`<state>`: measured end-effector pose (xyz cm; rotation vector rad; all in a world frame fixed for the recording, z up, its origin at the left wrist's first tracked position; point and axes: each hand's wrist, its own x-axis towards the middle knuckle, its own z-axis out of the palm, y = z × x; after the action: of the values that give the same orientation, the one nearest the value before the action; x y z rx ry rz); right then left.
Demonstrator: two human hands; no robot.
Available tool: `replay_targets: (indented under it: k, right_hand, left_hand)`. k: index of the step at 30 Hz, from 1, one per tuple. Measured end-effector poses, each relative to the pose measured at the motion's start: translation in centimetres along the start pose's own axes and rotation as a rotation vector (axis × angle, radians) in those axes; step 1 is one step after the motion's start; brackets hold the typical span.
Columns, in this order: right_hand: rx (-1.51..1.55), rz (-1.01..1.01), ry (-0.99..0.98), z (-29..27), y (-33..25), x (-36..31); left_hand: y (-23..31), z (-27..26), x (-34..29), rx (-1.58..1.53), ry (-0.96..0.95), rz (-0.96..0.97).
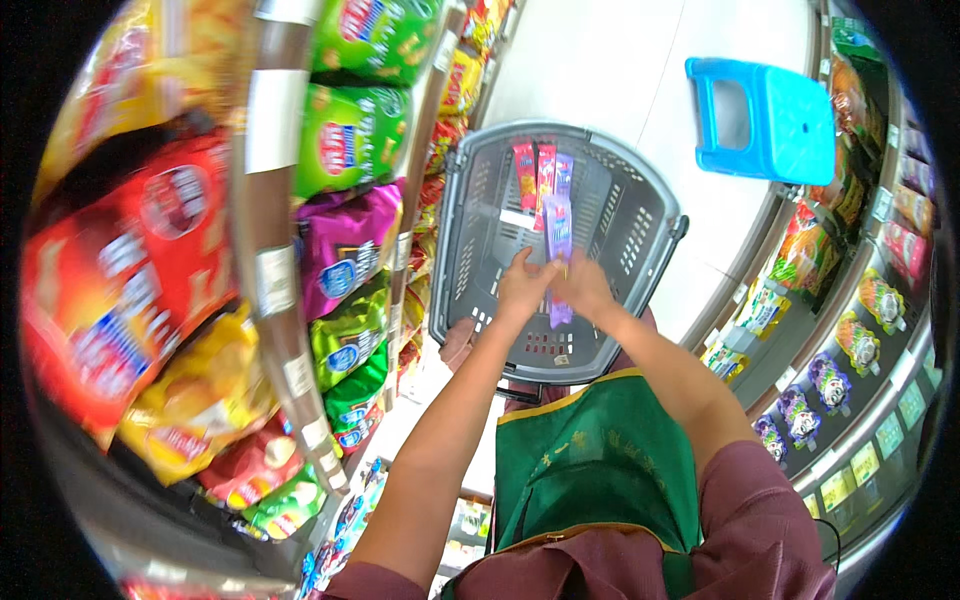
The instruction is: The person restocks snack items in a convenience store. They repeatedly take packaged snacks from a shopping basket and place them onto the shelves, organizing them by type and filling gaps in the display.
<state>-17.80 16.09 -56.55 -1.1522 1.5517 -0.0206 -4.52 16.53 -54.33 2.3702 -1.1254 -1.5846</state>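
Note:
Over a dark grey shopping basket [612, 352], a long, narrow purple packet [558, 222] points away from me. Its near end shows below my hands. My left hand [522, 286] is closed, with thumb and fingers pinching the packet near its middle. From the other side my right hand [585, 288] meets it, touching or very close to the packet; motion smears its fingers, so its grip cannot be made out. Inside the basket, toward the far side, lie a red packet [525, 172], a pinkish-red packet [545, 172] and another purple packet [565, 172], side by side.
Shelves of bagged snacks rise close on the left, including a large red bag [130, 270] and a green bag [345, 138]. A blue plastic stool [785, 125] stands on the pale floor [610, 60] at the far right. More shelves [790, 320] with small packets line the right side.

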Motion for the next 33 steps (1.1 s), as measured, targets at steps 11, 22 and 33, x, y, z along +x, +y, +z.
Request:
replay_targets:
  k: [11,22,33]
  right_hand:
    - [0.096,-0.436,-0.038,-13.2,-13.8,-20.5]
    - [0.173,-0.969,-0.331,-19.0,-34.4,-37.6]
    - [0.053,-1.645,-0.345,-22.3,-54.1,-54.8]
  left_hand:
    - [8.7,-12.1,-19.8,-0.314,-0.008,0.402]
    - [16.9,-27.6,-43.9,-0.210,0.396,0.701]
    - [20.3,-41.1,-61.2,-0.161,1.025,1.115]
